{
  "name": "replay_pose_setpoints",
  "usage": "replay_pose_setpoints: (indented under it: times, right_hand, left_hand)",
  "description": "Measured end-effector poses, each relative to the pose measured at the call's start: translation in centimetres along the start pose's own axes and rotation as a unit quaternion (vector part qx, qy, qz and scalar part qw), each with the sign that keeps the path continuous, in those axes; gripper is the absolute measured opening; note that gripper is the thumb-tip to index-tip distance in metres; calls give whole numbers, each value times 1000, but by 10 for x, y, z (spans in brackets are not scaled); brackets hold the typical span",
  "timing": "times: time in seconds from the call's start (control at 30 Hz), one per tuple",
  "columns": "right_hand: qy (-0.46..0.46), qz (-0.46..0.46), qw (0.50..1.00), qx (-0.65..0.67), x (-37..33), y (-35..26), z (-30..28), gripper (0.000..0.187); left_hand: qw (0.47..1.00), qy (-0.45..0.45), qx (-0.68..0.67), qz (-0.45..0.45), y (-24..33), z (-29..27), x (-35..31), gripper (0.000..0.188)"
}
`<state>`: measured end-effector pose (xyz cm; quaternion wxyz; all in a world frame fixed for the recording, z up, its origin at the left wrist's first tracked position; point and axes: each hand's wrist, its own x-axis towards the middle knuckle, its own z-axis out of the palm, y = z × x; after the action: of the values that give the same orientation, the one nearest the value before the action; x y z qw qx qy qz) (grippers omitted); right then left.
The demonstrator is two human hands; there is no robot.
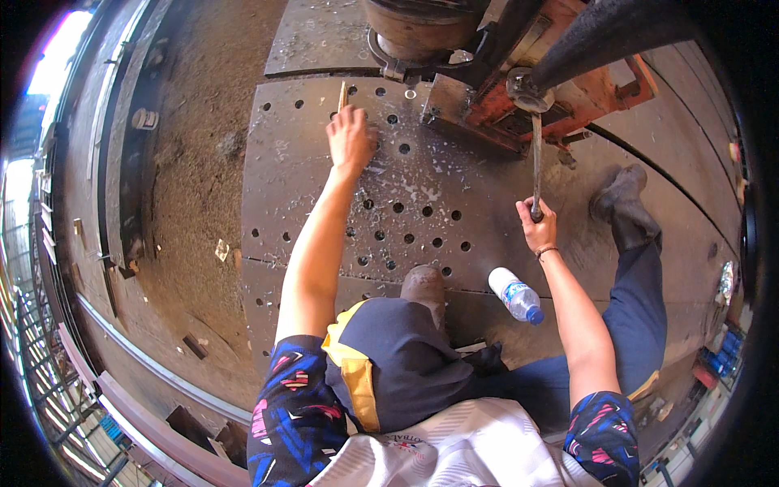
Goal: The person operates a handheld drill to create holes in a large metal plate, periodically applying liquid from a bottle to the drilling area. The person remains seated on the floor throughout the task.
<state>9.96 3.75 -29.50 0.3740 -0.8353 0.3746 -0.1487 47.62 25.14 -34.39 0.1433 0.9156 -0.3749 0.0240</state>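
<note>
Metal lever observed closed within the right hand at its near end, its long axis running far toward the orange machine. A thin tan strip is seen at the far side of the blurred left hand, over the holed steel plate; whether it is gripped cannot be told. Machine noted far right of that hand; bottle lying near, beside the right forearm.
</note>
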Motion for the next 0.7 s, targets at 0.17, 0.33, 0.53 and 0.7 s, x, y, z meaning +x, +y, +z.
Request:
replay_pose_setpoints:
  times: [0.17,0.33,0.53,0.7]
  right_hand:
    - [6,-24,1000,12,3,-2,2,37]
    - [15,-29,999,21,2,-1,4,36]
    - [0,-18,1000,24,2,-2,1,37]
    - [10,-17,1000,19,2,-4,2,37]
  left_hand:
    - [977,-127,-30,168,39,18,34,47]
    - [965,-187,24,179,44,30,56,45]
    - [965,-198,30,170,42,35,63,43]
    - [973,-181,74,121,45,45,65,42]
